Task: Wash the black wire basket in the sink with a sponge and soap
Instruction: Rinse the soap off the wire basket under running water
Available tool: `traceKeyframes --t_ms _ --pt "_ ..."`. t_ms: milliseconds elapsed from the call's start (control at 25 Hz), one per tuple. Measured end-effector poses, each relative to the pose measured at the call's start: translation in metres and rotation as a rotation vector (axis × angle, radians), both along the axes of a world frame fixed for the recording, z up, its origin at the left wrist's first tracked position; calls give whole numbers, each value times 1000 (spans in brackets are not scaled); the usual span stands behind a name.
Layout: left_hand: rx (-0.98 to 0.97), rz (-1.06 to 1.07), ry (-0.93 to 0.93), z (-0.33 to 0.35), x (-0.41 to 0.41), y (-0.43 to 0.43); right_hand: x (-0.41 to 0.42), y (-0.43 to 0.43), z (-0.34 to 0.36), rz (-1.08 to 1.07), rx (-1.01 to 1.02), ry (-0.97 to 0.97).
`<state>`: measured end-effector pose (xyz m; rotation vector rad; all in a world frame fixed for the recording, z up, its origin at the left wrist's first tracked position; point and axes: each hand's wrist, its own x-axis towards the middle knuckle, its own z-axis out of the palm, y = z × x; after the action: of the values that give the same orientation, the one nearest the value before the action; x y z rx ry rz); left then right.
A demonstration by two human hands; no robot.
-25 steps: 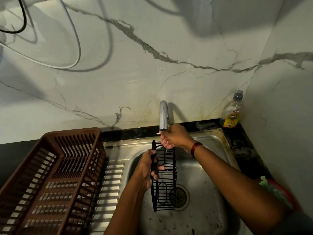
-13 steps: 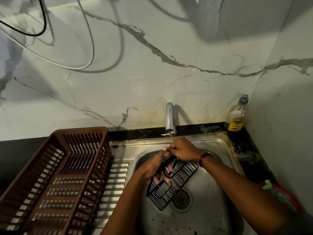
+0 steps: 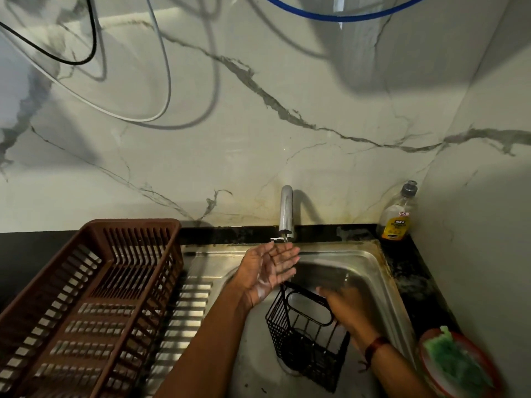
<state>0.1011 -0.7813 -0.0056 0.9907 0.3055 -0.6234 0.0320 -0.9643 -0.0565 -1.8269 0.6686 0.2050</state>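
Basket of black wire, open-topped with a looped rim, sits tilted in the sink, below the left hand and touching the right hand. The left hand lies palm up, fingers spread, under the tap. The right hand is motion-blurred, so its grip cannot be told.
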Motion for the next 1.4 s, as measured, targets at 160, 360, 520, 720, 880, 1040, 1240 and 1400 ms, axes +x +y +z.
traceKeyframes --t_ms 160,360,520,720,880,1040,1240,1400 --pt "-54 -67 24 -12 16 -8 -26 0 -5 -48 87 16" --pt "-32 -236 15 -30 31 -10 -38 2 5 -190 274 44" --pt "-67 -320 27 -34 43 -14 -45 -1 6 -276 416 141" --pt "-34 -393 32 -39 60 -25 -53 -3 1 -318 499 197" --pt "51 -406 18 -53 67 -34 -53 -6 -2 -362 578 253" --pt "31 -439 24 -57 69 -44 -55 -9 1 -418 713 305" --pt "145 -470 6 -52 76 -56 -58 -11 -5 -445 746 330" --pt "192 -350 61 -54 82 -58 -59 -12 -5 -466 756 321"
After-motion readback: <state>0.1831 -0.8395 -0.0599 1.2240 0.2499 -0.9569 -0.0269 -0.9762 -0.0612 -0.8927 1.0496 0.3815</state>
